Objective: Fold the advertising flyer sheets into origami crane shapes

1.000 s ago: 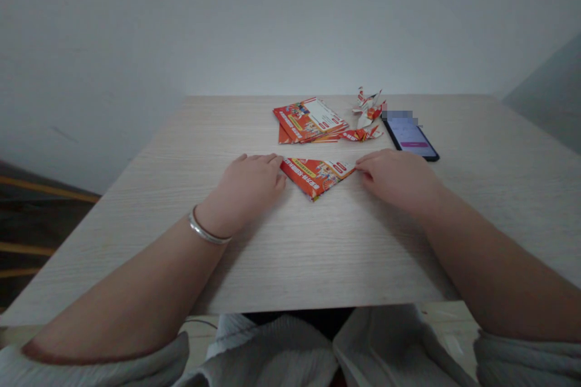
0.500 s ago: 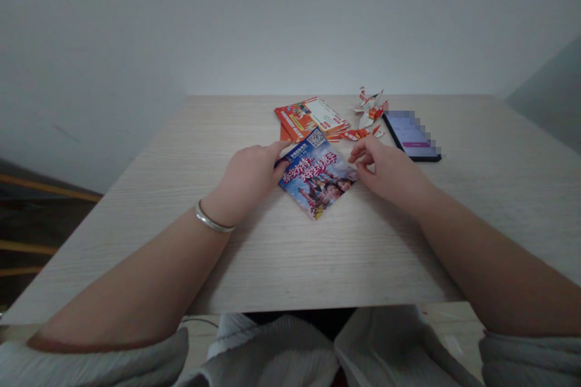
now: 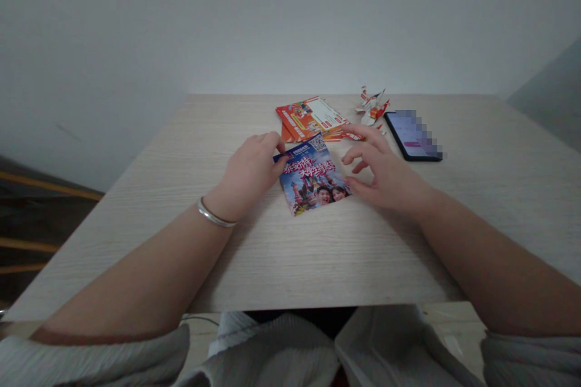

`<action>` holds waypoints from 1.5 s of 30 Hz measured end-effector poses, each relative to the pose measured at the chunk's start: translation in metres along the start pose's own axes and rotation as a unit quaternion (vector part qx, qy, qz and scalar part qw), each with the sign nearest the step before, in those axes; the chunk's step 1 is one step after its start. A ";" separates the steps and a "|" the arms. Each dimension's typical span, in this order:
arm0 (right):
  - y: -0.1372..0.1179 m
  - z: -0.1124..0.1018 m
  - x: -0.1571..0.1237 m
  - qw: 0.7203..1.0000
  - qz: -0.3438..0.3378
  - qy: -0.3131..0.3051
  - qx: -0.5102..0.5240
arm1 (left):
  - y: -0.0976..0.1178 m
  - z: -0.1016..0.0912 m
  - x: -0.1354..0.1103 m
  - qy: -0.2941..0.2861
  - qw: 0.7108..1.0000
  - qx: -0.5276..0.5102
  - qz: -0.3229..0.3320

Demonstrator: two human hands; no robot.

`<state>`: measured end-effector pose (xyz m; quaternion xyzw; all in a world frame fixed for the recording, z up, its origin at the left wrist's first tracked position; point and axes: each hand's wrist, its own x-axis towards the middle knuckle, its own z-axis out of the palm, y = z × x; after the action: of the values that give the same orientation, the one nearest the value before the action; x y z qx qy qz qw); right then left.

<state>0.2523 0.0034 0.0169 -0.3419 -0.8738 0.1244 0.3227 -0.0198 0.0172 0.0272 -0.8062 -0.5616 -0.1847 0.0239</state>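
A square sheet of printed paper (image 3: 311, 176), blue with red and white lettering and a QR code, lies on the table in front of me. My left hand (image 3: 254, 164) pinches its upper left corner between thumb and fingers. At the paper's right side is my right hand (image 3: 385, 172), fingers spread and curved. Its thumb tip is at the lower right corner; whether it presses on the paper I cannot tell.
Behind the sheet lies a stack of orange and white leaflets (image 3: 313, 116). Folded paper pieces (image 3: 373, 107) in red and white stand to their right. A smartphone (image 3: 411, 136) lies farther right on the pale wooden table (image 3: 181, 157), whose back edge meets the wall.
The sheet has turned clockwise, its bottom corner swinging left. My right hand's fingers have spread apart. My left hand stays at the upper left corner.
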 end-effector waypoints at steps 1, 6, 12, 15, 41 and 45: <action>0.000 0.001 0.000 1.000 0.012 -0.008 0.009 | -0.001 0.001 0.001 0.006 1.000 -0.003 0.019; 0.005 0.006 0.002 0.999 0.045 -0.028 0.000 | 0.002 0.000 0.001 -0.019 0.988 -0.013 0.150; 0.021 0.009 0.002 0.997 0.058 -0.030 -0.029 | 0.001 0.004 -0.005 -0.116 0.944 -0.061 0.304; 0.027 0.011 0.001 0.996 0.058 -0.040 -0.049 | 0.000 0.005 -0.006 -0.151 0.939 -0.050 0.305; 0.004 -0.001 0.006 0.966 -0.070 -0.186 -0.164 | 0.011 -0.011 -0.002 -0.185 0.940 -0.056 0.281; 0.000 -0.003 0.006 0.961 -0.040 -0.207 -0.180 | 0.008 -0.011 0.001 -0.197 0.939 -0.131 0.247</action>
<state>0.2509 0.0075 0.0222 -0.3257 -0.9424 0.0199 0.0729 -0.0148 0.0124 0.0396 -0.9360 -0.3086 -0.0820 -0.1483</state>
